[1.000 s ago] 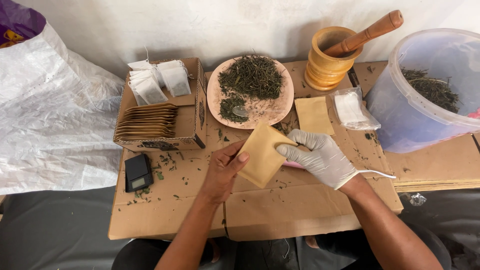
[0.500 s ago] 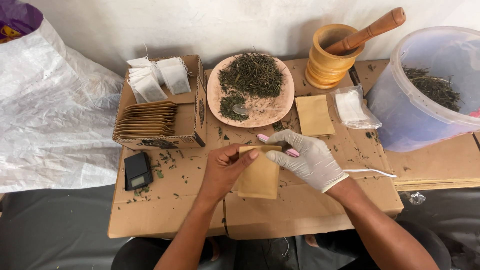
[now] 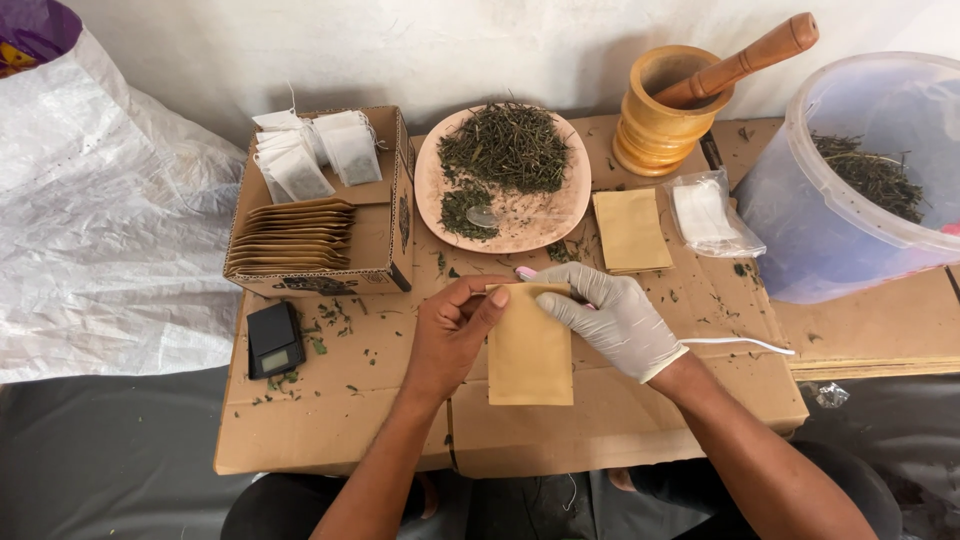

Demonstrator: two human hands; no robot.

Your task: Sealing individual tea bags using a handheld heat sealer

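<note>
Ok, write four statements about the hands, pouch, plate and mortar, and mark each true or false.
1. Both hands hold the brown paper pouch at its top edge. True.
2. The left hand wears a white glove. False: the right hand is gloved; the left is bare.
3. The pink plate holds dried green leaves. True.
4. The wooden mortar is empty. False: a wooden pestle leans in it.
</note>
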